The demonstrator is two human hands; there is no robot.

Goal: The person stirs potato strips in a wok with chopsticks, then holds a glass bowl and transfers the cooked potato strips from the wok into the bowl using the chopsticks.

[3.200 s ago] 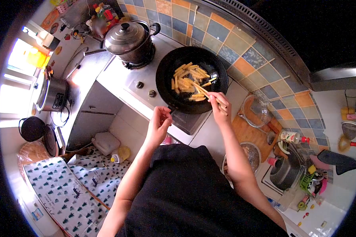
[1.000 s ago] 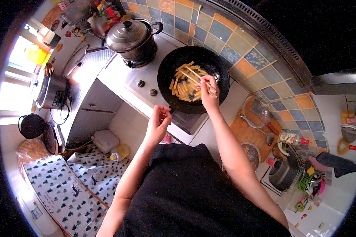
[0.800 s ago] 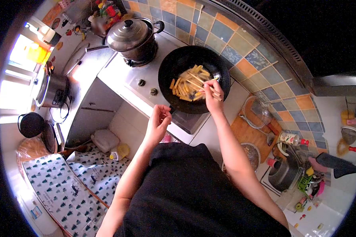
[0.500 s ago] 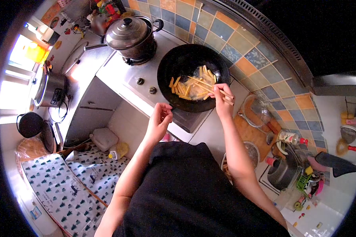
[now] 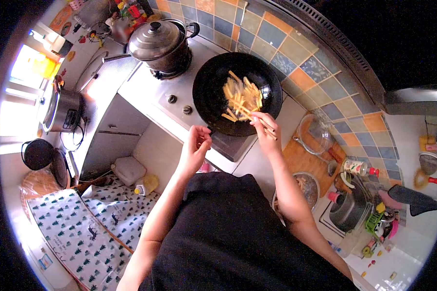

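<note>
Lying in the black wok (image 5: 209, 89), yellow strips (image 5: 250, 94) bunch together. Gripped in the right hand's (image 5: 266, 130) fingers, chopsticks (image 5: 246, 113) slant up-left, tips among them; the left hand (image 5: 196, 145) curls by the wok's handle (image 5: 210, 130), its grip impossible to tell.

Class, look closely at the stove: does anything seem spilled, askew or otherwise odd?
The lid on the steel pot looks askew: it seems shifted toward the window side, leaving the pot uncovered along one edge, near its black handle. No spill stands out around the wok; the yellow food strips lie inside it.
</note>
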